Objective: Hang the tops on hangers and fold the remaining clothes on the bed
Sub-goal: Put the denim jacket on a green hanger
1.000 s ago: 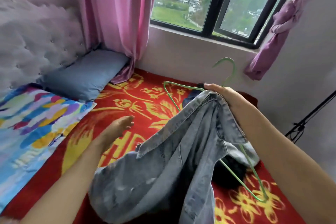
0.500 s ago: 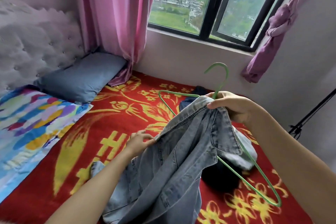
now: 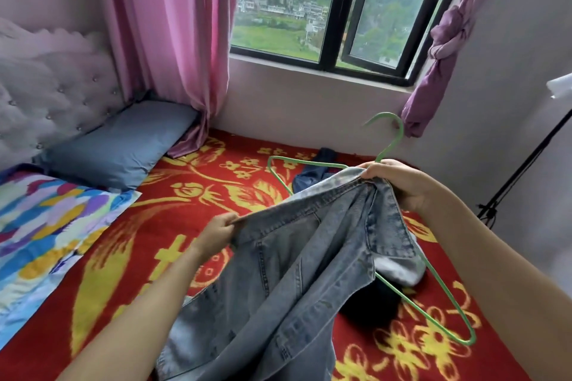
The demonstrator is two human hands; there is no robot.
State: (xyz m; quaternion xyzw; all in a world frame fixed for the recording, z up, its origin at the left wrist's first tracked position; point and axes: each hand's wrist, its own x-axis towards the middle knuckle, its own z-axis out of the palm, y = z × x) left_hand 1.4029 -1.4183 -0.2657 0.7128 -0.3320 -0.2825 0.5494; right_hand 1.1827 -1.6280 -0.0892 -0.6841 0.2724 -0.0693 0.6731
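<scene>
Two hands hold one denim jacket (image 3: pixel 309 260) just above the bed (image 3: pixel 198 195), and its lower part lies crumpled on the red cover near you. Your right hand (image 3: pixel 399 185) has its fingers curled tight round the collar together with the neck of the green hanger (image 3: pixel 390 148). Your left hand (image 3: pixel 216 233) pinches the front edge of the jacket between thumb and fingers and draws it out to the left. One arm of the hanger shows bare at the far side and the other comes out below the cloth at the right, so I judge that the shoulders are not yet seated on it. To do this step well, hold the opening wide with the left hand, slide the bare arm of the hanger into the near shoulder, and then let the collar sit at the base of the hook. Denim is heavy and stiff, so lift it off the bed first; otherwise its weight may drag it off the thin wire. A dark garment (image 3: pixel 368 306) lies under the hanger and a blue one (image 3: pixel 312 178) lies near the wall, with a blue pillow (image 3: pixel 123 145) further left.
</scene>
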